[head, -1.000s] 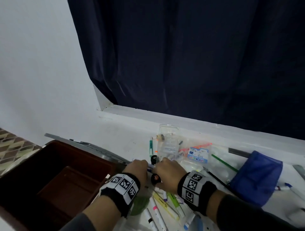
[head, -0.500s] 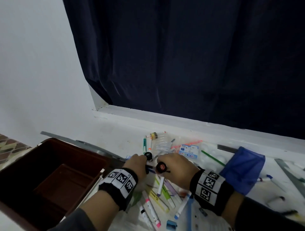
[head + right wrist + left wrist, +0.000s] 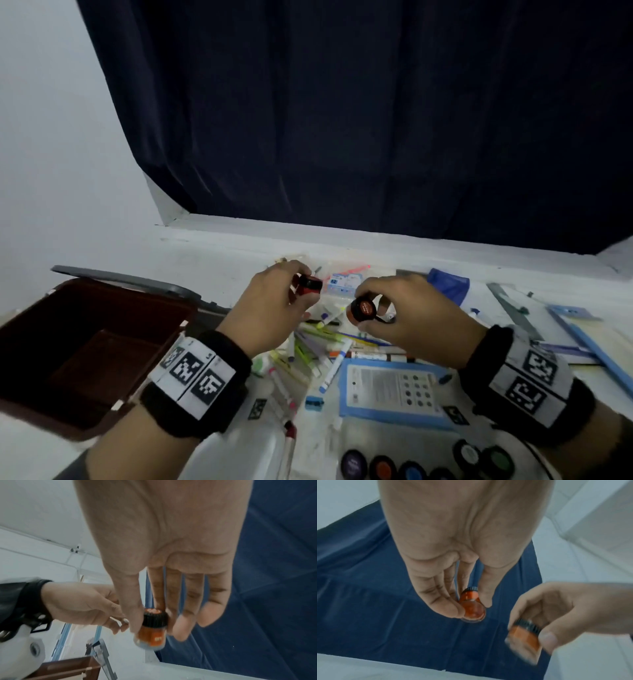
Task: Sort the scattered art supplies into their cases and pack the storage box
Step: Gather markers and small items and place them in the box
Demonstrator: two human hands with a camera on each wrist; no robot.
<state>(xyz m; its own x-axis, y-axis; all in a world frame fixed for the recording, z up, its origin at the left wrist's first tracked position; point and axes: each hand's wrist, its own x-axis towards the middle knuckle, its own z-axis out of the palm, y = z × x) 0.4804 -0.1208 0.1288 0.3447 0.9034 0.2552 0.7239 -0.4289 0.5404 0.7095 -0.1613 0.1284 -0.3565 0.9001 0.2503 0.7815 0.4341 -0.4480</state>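
My left hand pinches a small red paint jar with a black cap, raised above the table; the left wrist view shows that red jar between thumb and fingers. My right hand holds an orange paint jar, cap toward me. In the right wrist view the orange jar sits between thumb and fingertips. Below both hands lies a heap of markers. The brown storage box stands open at the left.
A blue-edged card case lies before my right hand. Several paint jars line the near edge. A blue pouch, rulers and a clear packet lie toward the back. A dark curtain hangs behind the sill.
Both hands have lifted off the marker heap, each carrying a small paint jar. They have moved apart, and my view has tilted down to show more of the table.
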